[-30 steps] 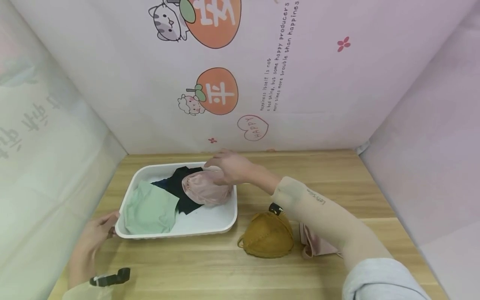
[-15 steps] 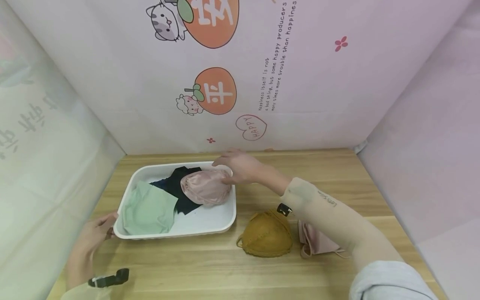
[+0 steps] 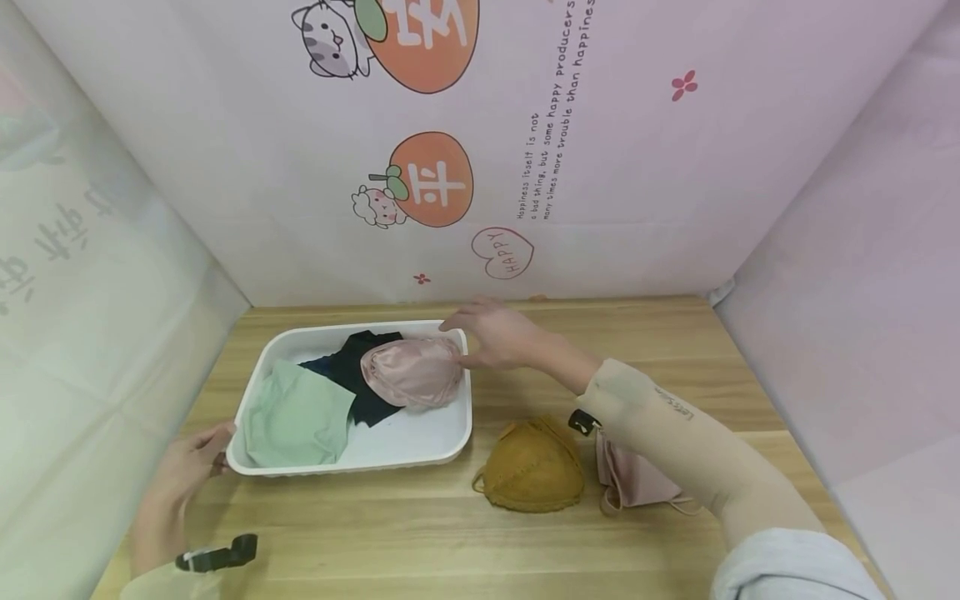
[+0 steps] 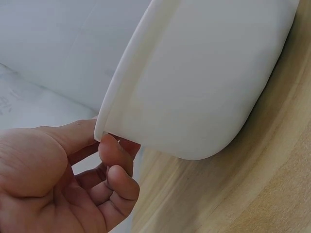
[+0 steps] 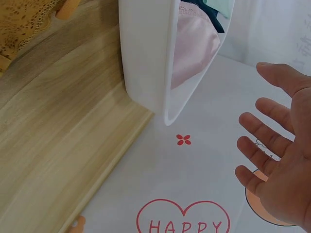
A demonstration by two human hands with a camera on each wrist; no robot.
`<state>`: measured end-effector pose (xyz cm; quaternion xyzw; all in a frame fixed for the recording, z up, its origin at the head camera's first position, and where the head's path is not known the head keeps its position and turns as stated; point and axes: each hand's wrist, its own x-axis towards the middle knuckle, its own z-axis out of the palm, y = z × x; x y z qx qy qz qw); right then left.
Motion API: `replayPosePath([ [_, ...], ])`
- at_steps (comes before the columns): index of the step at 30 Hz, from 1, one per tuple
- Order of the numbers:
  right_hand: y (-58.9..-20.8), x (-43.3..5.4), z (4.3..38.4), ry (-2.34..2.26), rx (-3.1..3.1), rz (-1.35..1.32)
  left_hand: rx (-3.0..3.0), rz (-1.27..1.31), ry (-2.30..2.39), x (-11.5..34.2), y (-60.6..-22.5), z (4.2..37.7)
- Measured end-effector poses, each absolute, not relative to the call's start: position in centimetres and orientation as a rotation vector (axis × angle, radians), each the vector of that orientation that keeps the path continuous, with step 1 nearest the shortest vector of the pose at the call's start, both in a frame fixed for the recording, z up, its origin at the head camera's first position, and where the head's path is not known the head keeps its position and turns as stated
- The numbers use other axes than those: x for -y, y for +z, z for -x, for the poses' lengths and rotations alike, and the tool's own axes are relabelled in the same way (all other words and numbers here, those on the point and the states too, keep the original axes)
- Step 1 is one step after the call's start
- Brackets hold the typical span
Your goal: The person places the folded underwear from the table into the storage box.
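My left hand [image 3: 182, 473] pinches the left corner rim of a white tray [image 3: 405, 464]; in the left wrist view the thumb and curled fingers [image 4: 115, 151] hold the rim. My right hand [image 3: 498, 335] is over the tray's back right corner, its fingers [image 5: 265, 133] spread and holding nothing. Just left of it in the tray lies a pink satin undergarment [image 3: 414, 372]. A black cloth piece [image 3: 367, 400] lies partly beneath that one. Mint green folded fabric [image 3: 300, 414] fills the tray's left side.
A mustard folded bra [image 3: 535, 467] with lace lies on the wooden table [image 3: 420, 542], right of the tray. Beyond it, a pink satin piece with straps [image 3: 637, 482] is partly hidden by my right forearm. Printed white cloth walls [image 3: 600, 267] enclose the table.
My right hand has moved right, away from the pink satin undergarment, which stays in the tray. My left hand keeps its hold on the rim.
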<state>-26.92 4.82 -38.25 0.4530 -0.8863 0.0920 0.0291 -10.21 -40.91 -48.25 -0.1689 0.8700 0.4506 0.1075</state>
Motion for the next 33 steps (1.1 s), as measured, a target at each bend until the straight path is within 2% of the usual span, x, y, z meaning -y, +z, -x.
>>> replayPosePath([
  [33, -38.7, -11.2, 25.1, 0.361, 2.757, -1.275, -2.583, 0.440, 1.338, 40.7, -47.9, 9.8],
])
